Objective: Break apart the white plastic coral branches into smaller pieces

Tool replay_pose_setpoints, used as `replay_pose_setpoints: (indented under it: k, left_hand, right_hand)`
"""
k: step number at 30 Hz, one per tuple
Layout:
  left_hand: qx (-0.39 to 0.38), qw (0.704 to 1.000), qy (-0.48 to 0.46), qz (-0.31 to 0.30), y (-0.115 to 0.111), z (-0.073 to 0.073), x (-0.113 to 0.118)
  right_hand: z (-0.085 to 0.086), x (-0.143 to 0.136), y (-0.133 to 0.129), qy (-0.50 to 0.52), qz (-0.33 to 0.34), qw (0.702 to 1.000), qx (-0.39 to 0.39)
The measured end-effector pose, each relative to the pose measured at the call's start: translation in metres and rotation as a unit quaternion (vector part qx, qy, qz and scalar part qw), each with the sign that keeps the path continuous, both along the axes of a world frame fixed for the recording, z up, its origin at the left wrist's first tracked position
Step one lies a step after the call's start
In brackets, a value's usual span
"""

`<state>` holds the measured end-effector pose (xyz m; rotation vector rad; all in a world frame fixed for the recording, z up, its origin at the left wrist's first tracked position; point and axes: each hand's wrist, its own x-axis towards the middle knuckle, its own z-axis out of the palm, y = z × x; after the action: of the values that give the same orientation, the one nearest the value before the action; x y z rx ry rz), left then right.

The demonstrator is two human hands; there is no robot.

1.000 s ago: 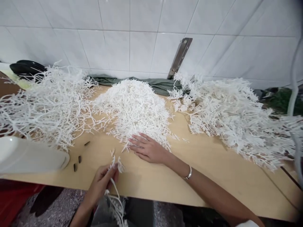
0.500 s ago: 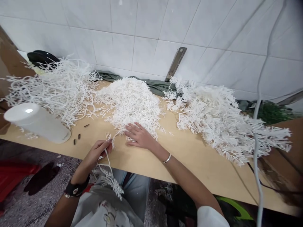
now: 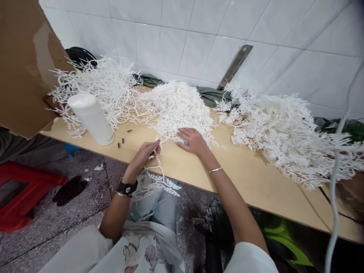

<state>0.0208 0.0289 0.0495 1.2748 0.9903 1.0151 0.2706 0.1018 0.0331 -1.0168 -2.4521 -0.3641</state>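
Near the table's front edge, my left hand is closed on the stem of a white artificial branch; its forked twigs hang below the edge over my lap. My right hand rests with fingers stretched out on the near side of the middle heap of small white sprigs. Behind and left of my left hand lies a tangle of bare-looking white branches. To the right spreads a heap of fuller white leafy branches.
A white cylindrical container stands upright at the left, beside several small dark pieces. A cardboard box is at the far left. A pale cable hangs at the right. A red stool stands on the floor.
The view has shifted left, so most things appear further right. My left hand keeps its hold on the branch, and my right hand stays at the middle heap's near edge.
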Motion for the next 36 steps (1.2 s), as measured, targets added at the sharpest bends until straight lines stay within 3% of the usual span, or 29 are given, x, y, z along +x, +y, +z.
replay_pose_setpoints:
  k: [7,15,25,30,33,36]
  left_hand:
    - [-0.007,0.997,-0.07,0.031,0.005,-0.009,-0.004]
    - [0.022,0.991,-0.097,0.085,-0.002,-0.019,0.011]
    - [0.018,0.991,-0.109,0.079,-0.01,-0.024,0.007]
    - [0.064,0.986,-0.082,0.13,-0.011,-0.023,0.01]
    - [0.062,0.989,-0.097,0.09,-0.014,-0.02,0.01]
    - [0.069,0.992,-0.094,0.04,-0.016,-0.018,0.009]
  right_hand:
    - [-0.001,-0.002,-0.002,0.013,-0.046,0.999,0.016]
    - [-0.002,-0.012,-0.005,0.016,-0.105,0.994,0.031]
    - [0.005,-0.036,0.016,-0.035,-0.109,0.991,0.067]
    - [0.011,-0.059,-0.001,0.059,-0.095,0.988,0.11]
    - [0.017,-0.076,-0.026,0.198,-0.007,0.98,0.005]
    - [0.02,-0.089,-0.044,0.268,0.089,0.949,-0.143]
